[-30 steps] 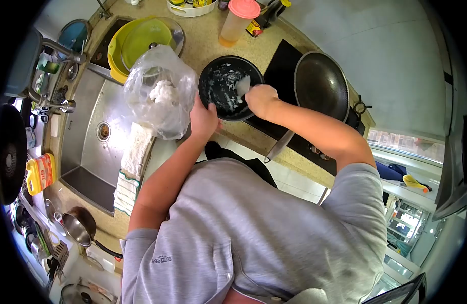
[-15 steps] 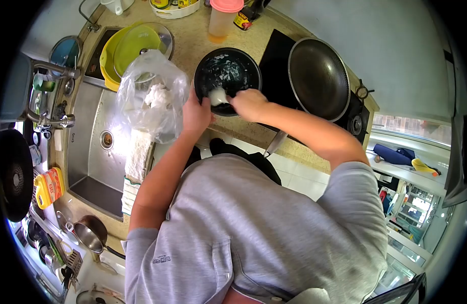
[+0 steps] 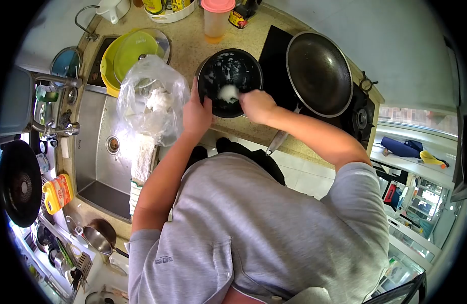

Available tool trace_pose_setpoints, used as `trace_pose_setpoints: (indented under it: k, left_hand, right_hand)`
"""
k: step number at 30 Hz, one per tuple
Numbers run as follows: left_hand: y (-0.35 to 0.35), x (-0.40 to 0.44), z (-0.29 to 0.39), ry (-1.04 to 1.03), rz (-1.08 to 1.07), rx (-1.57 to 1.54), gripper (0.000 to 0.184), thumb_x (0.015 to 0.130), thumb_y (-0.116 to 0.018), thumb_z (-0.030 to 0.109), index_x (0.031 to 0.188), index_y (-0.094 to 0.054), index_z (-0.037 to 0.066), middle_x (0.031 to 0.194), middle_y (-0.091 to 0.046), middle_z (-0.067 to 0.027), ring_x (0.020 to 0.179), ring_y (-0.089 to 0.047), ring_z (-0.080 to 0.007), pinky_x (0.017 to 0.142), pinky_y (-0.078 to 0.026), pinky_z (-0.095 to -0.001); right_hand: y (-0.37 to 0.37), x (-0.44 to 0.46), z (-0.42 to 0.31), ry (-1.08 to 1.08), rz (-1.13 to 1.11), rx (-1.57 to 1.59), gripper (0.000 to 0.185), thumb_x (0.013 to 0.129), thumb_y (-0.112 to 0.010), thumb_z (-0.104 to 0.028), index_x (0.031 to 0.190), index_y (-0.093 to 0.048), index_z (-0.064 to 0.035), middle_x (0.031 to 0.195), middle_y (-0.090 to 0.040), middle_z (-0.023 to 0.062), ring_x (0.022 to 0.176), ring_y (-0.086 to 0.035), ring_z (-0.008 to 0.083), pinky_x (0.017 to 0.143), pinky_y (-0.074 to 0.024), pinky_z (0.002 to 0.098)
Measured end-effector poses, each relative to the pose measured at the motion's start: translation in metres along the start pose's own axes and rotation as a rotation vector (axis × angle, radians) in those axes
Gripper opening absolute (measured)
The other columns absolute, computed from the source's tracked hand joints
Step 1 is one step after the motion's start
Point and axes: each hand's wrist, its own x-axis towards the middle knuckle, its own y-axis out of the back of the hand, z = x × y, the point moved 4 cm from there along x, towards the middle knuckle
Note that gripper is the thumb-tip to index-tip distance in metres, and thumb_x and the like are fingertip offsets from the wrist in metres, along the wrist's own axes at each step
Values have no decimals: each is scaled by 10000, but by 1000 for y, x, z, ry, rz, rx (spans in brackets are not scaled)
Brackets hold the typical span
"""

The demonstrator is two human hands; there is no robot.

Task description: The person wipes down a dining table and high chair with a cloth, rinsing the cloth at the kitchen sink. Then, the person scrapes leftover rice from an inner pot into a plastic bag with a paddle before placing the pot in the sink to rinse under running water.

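Observation:
A black inner pot point(image 3: 218, 63) is tilted at the counter's front edge, with white rice-like bits stuck to its inside. My left hand point(image 3: 197, 114) grips its left rim, thumb over the edge. Inside the pot, my right hand point(image 3: 257, 105) is closed round a short handle, seemingly a spoon's, mostly hidden by the fingers. A white lump, apparently rice point(image 3: 228, 93), sits at the handle's end, low in the pot. Left of my left hand, an open clear plastic bag point(image 3: 134, 93) holds a clump of the same white food point(image 3: 159, 100).
A wok point(image 3: 319, 73) stands on the black stove to the right, its handle pointing toward me. At left are the steel sink point(image 3: 99, 157), a yellow basin point(image 3: 105, 63) and a green-tinted lid point(image 3: 137, 53). A pink-lidded jug point(image 3: 216, 23) stands behind the pot.
The right hand and the white lump have shifted right, toward the pot's middle. The pot leans more toward me. My left hand keeps its grip on the rim.

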Motion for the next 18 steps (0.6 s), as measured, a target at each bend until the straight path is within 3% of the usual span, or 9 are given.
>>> trace_pose_setpoints:
  k: [2,3,4,6,8,10,11,16,18]
  left_hand:
    - [1,1,2,12,-13,-38,664,892,-522,118,1506,-271,77,658,-656,-190,551,-670,-320,579,-554,-428]
    - [2,2,4,6,-16,-31,664,892,-522,118,1506,-271,77,658,-656,-190,551,-670,-320,579,-554,-428]
    - [1,2,4,53,-35,-42,663,891,-521,116,1503,-272,70,665,-656,-194,542,-667,-313,571,-552,-426]
    - [2,2,11,99,-54,-50,661,889,-519,114,1501,-273,62,671,-657,-197,532,-663,-305,563,-550,-425]
    - [6,-1,28,80,-93,-114,669,884,-513,113,1500,-263,37,669,-652,-208,521,-656,-295,548,-546,-421]
    - [6,0,30,71,-90,-100,677,881,-510,116,1502,-255,27,667,-650,-210,517,-652,-300,547,-545,-423]
    - [7,3,32,61,-82,-93,685,877,-508,118,1503,-248,16,665,-648,-211,512,-647,-306,546,-543,-426]
    - [8,15,30,-53,-79,30,700,871,-515,132,1502,-244,1,648,-641,-211,528,-646,-332,560,-540,-443]
    - [6,18,26,-97,-61,40,699,869,-516,136,1498,-248,-8,640,-638,-211,532,-646,-340,567,-540,-448]
  right_hand:
    - [20,10,7,-143,358,342,257,914,-503,-130,1086,-659,-19,788,-670,239,805,-680,411,735,-548,495]
    - [20,19,11,-166,513,387,249,936,-501,-167,1030,-657,2,729,-654,237,720,-674,398,669,-539,477]
    - [13,33,13,-170,519,392,249,936,-501,-167,1030,-657,2,729,-654,237,720,-674,398,669,-539,477]
    - [-14,66,26,-379,419,728,249,943,-482,-165,988,-656,8,686,-637,215,612,-651,362,543,-497,445]
    - [-23,83,22,-403,424,891,215,937,-472,-139,878,-630,-6,587,-558,131,482,-556,270,418,-382,387]
    - [-4,76,9,-530,371,1447,168,924,-478,-101,810,-579,-30,560,-463,50,443,-459,186,380,-292,329]
    - [4,77,8,-569,332,1413,140,910,-482,-74,781,-532,-52,576,-418,7,440,-387,140,384,-246,292]
    - [33,73,15,-459,230,1563,169,918,-482,-83,855,-620,-10,572,-433,16,458,-399,130,381,-269,290]
    - [46,69,15,-302,220,1215,218,904,-513,-117,953,-692,-4,606,-571,107,499,-543,242,430,-401,369]
